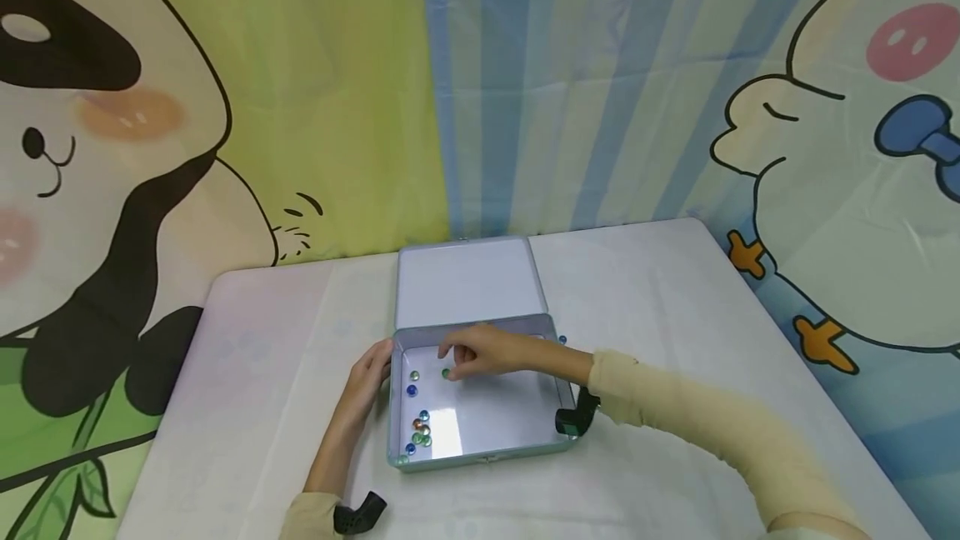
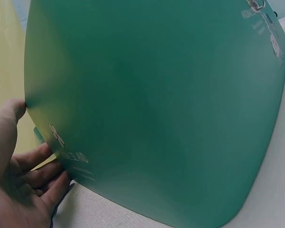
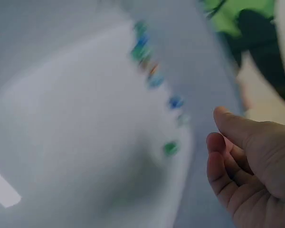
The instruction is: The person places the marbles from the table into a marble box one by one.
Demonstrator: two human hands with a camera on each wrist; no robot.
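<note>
A shallow tin box with a pale inside and green outside lies on the table, its lid folded back. My left hand grips the box's left side near the far corner; the left wrist view shows thumb and fingers at the green wall. Over the box floor hovers my right hand, fingers loosely curled and thumb apart, with nothing visible between them. Nearest to it in the head view is a green marble. Pale green and blue marbles lie along the left side.
Several more glass marbles cluster at the box's near left. One blue marble shows just beyond the right rim. A white cloth covers the table, and a printed curtain hangs behind it.
</note>
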